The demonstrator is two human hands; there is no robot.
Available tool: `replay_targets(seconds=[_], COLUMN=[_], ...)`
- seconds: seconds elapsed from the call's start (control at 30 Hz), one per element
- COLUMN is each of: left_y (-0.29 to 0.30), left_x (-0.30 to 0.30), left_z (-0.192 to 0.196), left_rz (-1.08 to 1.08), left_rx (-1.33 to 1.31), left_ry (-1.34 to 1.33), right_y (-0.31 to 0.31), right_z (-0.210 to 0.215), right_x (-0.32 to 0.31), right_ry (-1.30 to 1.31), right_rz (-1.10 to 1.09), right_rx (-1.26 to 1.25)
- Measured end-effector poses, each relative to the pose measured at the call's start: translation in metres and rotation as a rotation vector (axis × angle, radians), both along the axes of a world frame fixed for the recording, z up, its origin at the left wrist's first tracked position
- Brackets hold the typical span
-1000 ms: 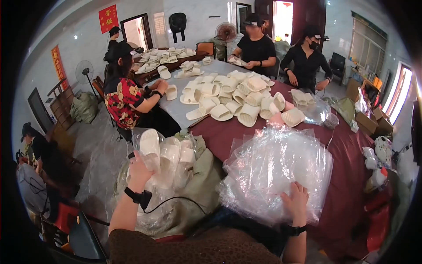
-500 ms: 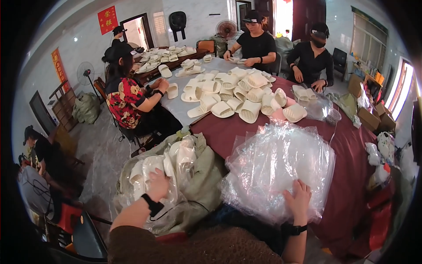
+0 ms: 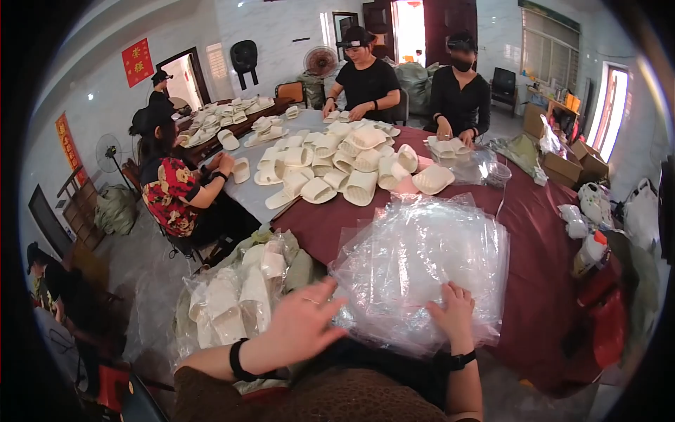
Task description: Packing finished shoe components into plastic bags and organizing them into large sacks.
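My left hand (image 3: 304,325) hovers open, fingers spread, between a sack of bagged white slippers (image 3: 235,295) on my left and a stack of clear plastic bags (image 3: 422,264) in front of me. It holds nothing. My right hand (image 3: 453,313) lies flat on the near edge of the plastic bag stack, fingers apart, pressing on the top sheet. The stack rests on a dark red tablecloth (image 3: 534,232). Both wrists wear dark bands.
A heap of loose white slippers (image 3: 344,165) covers the middle of the table. Two people in black sit at the far side, and one in a flowered shirt (image 3: 172,193) sits at the left. Boxes and bags (image 3: 583,183) crowd the right.
My left hand has let go of the slippers in the sack and swung right toward the plastic bags. My right hand stays on the stack.
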State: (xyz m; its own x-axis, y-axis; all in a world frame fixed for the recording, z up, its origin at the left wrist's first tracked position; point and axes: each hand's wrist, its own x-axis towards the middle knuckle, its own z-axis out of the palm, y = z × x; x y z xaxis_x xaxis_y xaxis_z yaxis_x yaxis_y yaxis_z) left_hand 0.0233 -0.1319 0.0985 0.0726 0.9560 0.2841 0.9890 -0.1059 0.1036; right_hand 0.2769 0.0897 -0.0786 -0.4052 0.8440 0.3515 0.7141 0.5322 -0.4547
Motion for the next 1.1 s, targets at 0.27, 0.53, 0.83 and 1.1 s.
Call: replay_targets(seconds=[0.27,0.53,0.83,1.1], left_y=[0.16,0.432,0.54,0.555], left_x=[0.027,-0.054,-0.165,-0.161], left_z=[0.073,0.023,-0.16,-0.168], left_rz=[-0.357,-0.02,0.549,0.47], left_rx=[0.032,0.151,0.075,0.016], left_ry=[-0.59,-1.3,-0.536,-1.049], right_y=[-0.001,0.005,-0.001,-0.001], right_z=[-0.003,0.001,0.01,0.013], right_x=[-0.003,-0.005,-0.008,-0.004], right_ry=[-0.045,-0.049,-0.075,-0.069], right_rz=[-0.018,-0.048,-0.038,-0.075], right_rx=[-0.023,-0.005,0.04,-0.132])
